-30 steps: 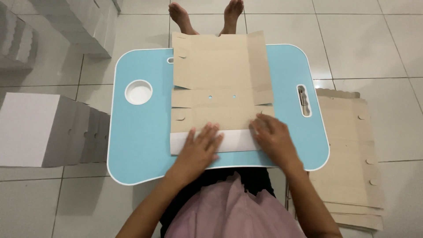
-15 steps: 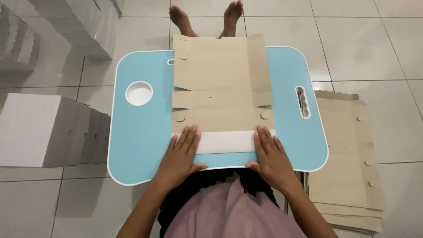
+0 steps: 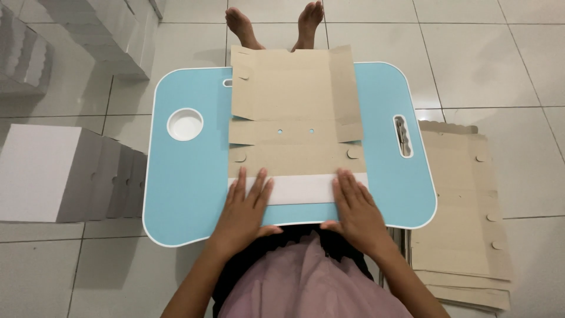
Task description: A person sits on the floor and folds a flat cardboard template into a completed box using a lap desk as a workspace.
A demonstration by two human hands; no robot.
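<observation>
Both hands lie flat and open, palms down, fingers spread and gripping nothing. Left hand [image 3: 246, 207] presses on the left end of a white flap [image 3: 300, 188] folded up along the near edge of a brown cardboard sheet [image 3: 291, 112]; its thumb reaches toward the table's near edge. Right hand [image 3: 354, 206] presses on the flap's right end, fingers pointing away from the body. Forearms run up from the lap, roughly parallel, wrists at the near rim of the blue table [image 3: 188, 194]. That sheet lies unfolded across the table's middle, its far end hanging over the rim near 2 bare feet [image 3: 273, 23]. A stack of flat cardboard [image 3: 465, 206] rests on the floor at right, and folded white boxes [image 3: 65, 174] stand at left.
</observation>
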